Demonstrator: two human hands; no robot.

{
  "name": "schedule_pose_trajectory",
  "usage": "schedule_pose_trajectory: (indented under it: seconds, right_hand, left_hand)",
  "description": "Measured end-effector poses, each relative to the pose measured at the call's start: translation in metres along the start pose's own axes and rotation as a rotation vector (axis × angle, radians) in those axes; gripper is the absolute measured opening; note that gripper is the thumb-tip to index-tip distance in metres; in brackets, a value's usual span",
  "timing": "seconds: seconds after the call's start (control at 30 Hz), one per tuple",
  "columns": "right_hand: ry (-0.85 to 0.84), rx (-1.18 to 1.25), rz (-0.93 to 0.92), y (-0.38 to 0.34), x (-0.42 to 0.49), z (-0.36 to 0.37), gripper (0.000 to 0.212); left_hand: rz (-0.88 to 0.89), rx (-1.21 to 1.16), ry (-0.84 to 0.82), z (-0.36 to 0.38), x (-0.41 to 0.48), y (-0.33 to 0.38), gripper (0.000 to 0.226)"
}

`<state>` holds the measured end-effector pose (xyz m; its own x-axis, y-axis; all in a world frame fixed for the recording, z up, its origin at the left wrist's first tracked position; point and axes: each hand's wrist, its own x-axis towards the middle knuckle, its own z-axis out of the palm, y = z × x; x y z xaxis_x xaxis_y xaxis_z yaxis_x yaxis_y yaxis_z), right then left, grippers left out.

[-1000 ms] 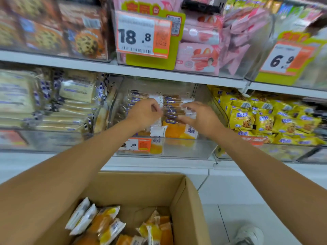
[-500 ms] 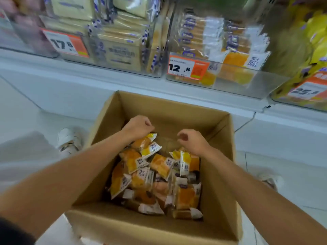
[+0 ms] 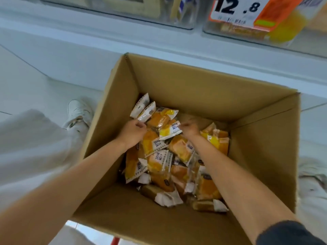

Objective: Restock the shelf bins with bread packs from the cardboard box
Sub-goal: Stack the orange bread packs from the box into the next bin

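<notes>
An open cardboard box (image 3: 194, 82) stands on the floor below the shelf. Several orange and yellow bread packs (image 3: 159, 161) lie piled in it. Both my hands are down inside the box at the far end of the pile. My left hand (image 3: 132, 133) has its fingers curled against two white-ended packs (image 3: 144, 110). My right hand (image 3: 190, 129), blurred, pinches the white end of one yellow pack (image 3: 169, 129) that lies between the hands. The clear shelf bin (image 3: 292, 41) with the 12.8 price tag (image 3: 237, 9) is at the top right.
A second clear bin (image 3: 123, 13) sits at the top left on the white shelf base (image 3: 106, 41). My white shoe (image 3: 79, 112) and light trouser leg (image 3: 31, 138) are left of the box, my other leg (image 3: 311, 174) right of it.
My hands have left the shelf bin and come down into the box. My view has tilted down with them, and the fingers have closed onto packs at the far end of the pile.
</notes>
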<state>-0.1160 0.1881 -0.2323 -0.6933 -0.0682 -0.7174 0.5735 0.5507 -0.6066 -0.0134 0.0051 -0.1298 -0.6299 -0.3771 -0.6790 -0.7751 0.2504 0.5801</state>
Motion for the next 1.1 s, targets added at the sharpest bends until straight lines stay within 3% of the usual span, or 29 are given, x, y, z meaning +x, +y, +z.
schedule_pose_trajectory:
  seconds: [0.1, 0.17, 0.27, 0.33, 0.4, 0.43, 0.57, 0.63, 0.73, 0.8, 0.87, 1.0, 1.1]
  right_hand:
    - [0.064, -0.201, -0.269, -0.003, -0.028, -0.042, 0.01]
    - [0.019, -0.306, -0.445, -0.013, -0.055, -0.077, 0.011]
    - [-0.223, -0.184, -0.502, -0.039, -0.089, -0.108, 0.021]
    - [-0.405, -0.08, -0.385, -0.051, -0.102, -0.113, 0.018]
    - [-0.443, 0.001, -0.298, -0.055, -0.103, -0.116, 0.012]
    - [-0.379, 0.015, -0.286, -0.053, -0.099, -0.119, 0.014]
    - [-0.002, -0.263, -0.124, -0.018, -0.086, -0.124, 0.034]
    - [-0.009, -0.267, 0.046, 0.007, -0.087, -0.111, 0.049]
    - [-0.096, 0.085, 0.18, 0.022, -0.088, -0.08, 0.06]
    - [-0.209, 0.11, 0.14, 0.024, -0.083, -0.057, 0.067]
    - [-0.25, -0.111, 0.01, 0.03, -0.077, -0.043, 0.065]
    - [0.061, -0.301, -0.228, 0.025, -0.057, -0.065, 0.053]
    - [-0.122, -0.552, -0.272, 0.015, -0.04, -0.078, 0.069]
  left_hand:
    - [-0.018, -0.047, -0.009, 0.006, 0.005, -0.001, 0.01]
    - [0.005, -0.086, -0.02, 0.014, 0.006, 0.004, 0.011]
    - [0.051, -0.191, -0.157, 0.027, -0.004, 0.021, 0.071]
    - [0.003, -0.298, -0.35, 0.032, -0.011, 0.03, 0.087]
    - [-0.085, -0.423, -0.507, 0.032, -0.016, 0.034, 0.071]
    - [-0.113, -0.459, -0.507, 0.032, -0.017, 0.033, 0.062]
    - [-0.143, -0.531, -0.235, 0.031, -0.014, 0.018, 0.027]
    - [-0.141, -0.548, -0.159, 0.029, -0.013, 0.01, 0.021]
    - [-0.102, -0.545, -0.088, 0.025, -0.014, 0.001, 0.015]
    - [-0.092, -0.536, -0.077, 0.021, -0.015, -0.004, 0.016]
    - [-0.089, -0.532, -0.074, 0.019, -0.015, -0.007, 0.02]
    - [-0.073, -0.542, -0.052, 0.016, -0.013, -0.006, 0.021]
    - [-0.088, -0.554, -0.053, 0.017, -0.011, -0.005, 0.029]
